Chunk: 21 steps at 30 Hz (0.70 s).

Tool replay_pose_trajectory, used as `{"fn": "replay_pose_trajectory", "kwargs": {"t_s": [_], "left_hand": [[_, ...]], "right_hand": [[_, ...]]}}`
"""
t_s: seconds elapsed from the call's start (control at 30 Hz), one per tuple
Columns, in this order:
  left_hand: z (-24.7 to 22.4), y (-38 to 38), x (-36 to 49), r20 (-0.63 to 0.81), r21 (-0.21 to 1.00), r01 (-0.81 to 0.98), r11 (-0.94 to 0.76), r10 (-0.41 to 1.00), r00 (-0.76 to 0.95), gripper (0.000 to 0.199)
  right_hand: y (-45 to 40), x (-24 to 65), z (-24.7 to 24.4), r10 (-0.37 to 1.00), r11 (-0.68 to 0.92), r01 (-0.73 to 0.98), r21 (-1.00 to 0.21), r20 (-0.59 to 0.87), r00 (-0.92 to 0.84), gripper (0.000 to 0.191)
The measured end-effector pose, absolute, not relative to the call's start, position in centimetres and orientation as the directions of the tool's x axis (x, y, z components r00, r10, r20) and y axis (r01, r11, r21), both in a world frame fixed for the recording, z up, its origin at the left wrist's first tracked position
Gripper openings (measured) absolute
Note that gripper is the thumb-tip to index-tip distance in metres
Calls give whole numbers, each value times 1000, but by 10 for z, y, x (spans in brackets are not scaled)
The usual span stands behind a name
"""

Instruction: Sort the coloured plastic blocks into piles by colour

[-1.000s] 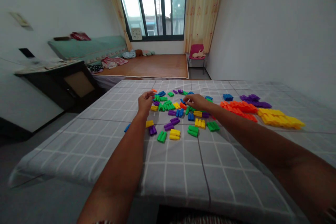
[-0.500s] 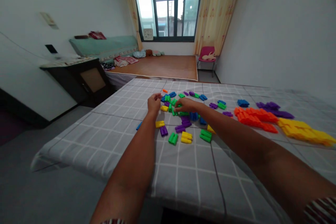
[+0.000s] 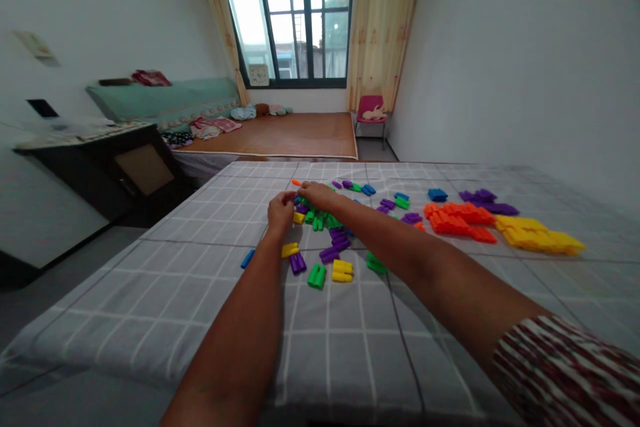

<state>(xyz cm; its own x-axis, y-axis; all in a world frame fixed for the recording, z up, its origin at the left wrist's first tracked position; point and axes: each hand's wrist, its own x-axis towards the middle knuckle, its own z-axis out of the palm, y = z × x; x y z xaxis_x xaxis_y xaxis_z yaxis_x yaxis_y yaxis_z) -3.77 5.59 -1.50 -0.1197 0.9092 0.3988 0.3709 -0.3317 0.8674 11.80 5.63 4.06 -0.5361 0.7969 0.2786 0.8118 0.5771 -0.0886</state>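
My left hand [image 3: 281,212] is over the left side of a scattered group of small plastic pieces, its fingers curled together at the tips. My right hand [image 3: 319,196] reaches across from the right, its bent fingers close to the left fingertips. Whatever either hand pinches is too small to make out. Just beyond the fingers lies an orange piece [image 3: 297,182]. Green pieces [image 3: 318,221] lie below the right hand, partly hidden by it. Closer to me are a yellow piece [image 3: 343,271], a green piece [image 3: 317,276] and a purple piece [image 3: 297,263].
Sorted piles lie to the right: orange [image 3: 457,221], yellow [image 3: 537,235], purple [image 3: 487,201] and blue [image 3: 437,195]. A grey checked cloth [image 3: 200,307] covers the table. Behind stand a low bed [image 3: 290,135], a pink chair [image 3: 370,107] and a dark cabinet [image 3: 145,177].
My right hand has moved left and away from me, from the middle green pieces to beside the left fingertips. My left hand stays near the same pieces. The camera view has shifted right.
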Motion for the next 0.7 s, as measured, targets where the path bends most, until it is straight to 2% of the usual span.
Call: {"fn": "replay_pose_trajectory", "kwargs": {"t_s": [0.07, 0.13, 0.23, 0.3, 0.37, 0.43, 0.57, 0.7], "left_hand": [[-13, 53, -37, 398, 852, 409, -327, 912, -101, 35], [-11, 51, -35, 392, 840, 439, -318, 916, -86, 33], [-9, 48, -32, 390, 820, 472, -324, 920, -46, 30], [-7, 46, -29, 401, 800, 494, -340, 916, -20, 28], [-3, 43, -27, 419, 785, 504, -361, 908, -1, 28], [2, 41, -24, 429, 784, 492, -379, 903, 12, 30], [8, 34, -18, 407, 813, 450, -371, 913, 19, 31], [10, 26, -8, 396, 811, 444, -381, 916, 64, 29]], "right_hand": [[46, 129, 50, 793, 545, 839, 12, 318, -519, 26], [29, 149, 60, 773, 543, 840, 22, 377, -510, 31], [-8, 202, 75, 759, 575, 810, -117, 447, -474, 30], [-41, 250, 82, 798, 545, 806, -230, 439, -414, 28], [-76, 302, 84, 879, 429, 836, -343, 372, -298, 27], [-110, 351, 79, 947, 283, 872, -398, 259, -189, 27], [-167, 418, 52, 996, 72, 924, -376, 72, -48, 35], [-191, 433, 29, 998, -55, 914, -403, -62, 32, 38]]}}
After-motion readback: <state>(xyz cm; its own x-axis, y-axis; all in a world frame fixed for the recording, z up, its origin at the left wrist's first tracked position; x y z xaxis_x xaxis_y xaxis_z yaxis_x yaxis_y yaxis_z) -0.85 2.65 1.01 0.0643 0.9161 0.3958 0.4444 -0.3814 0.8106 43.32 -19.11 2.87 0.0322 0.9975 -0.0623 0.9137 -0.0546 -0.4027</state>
